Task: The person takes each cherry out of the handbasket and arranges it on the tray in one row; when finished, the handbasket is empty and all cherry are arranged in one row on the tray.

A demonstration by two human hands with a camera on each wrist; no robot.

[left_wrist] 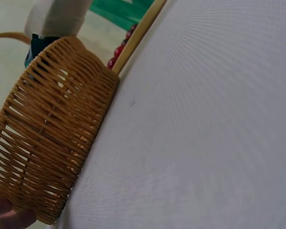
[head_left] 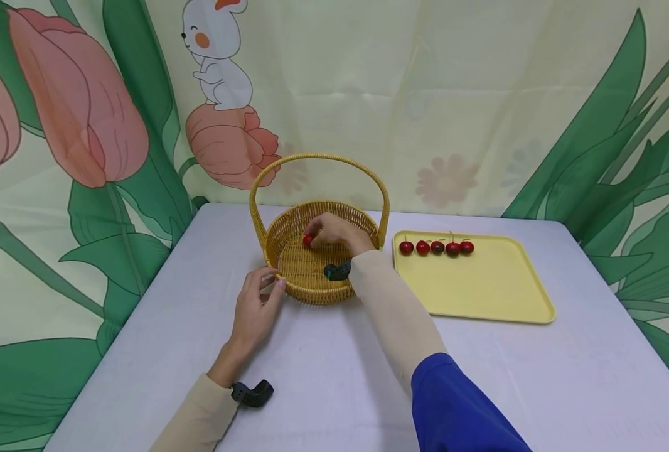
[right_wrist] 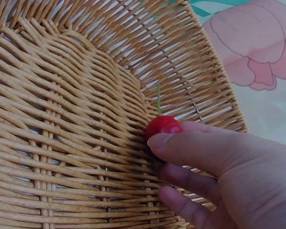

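A round wicker basket (head_left: 297, 267) with a tall arched handle stands on the table. Inside it, my right hand (head_left: 334, 231) pinches a red cherry (right_wrist: 163, 129) between thumb and fingers, low by the basket's far wall. The cherry's green stem points up in the right wrist view. My left hand (head_left: 258, 307) holds the basket's near left rim, with the thumb and fingertips at the edge. Only a few fingertips (left_wrist: 14, 219) of that hand show in the left wrist view, against the woven side.
Right of the basket lies a yellow tray (head_left: 481, 282) with several dark red cherries (head_left: 437, 247) in a row along its far left edge. A white cloth (head_left: 323, 376) covers the table. Behind hangs a curtain (head_left: 340, 94) printed with tulips and a rabbit.
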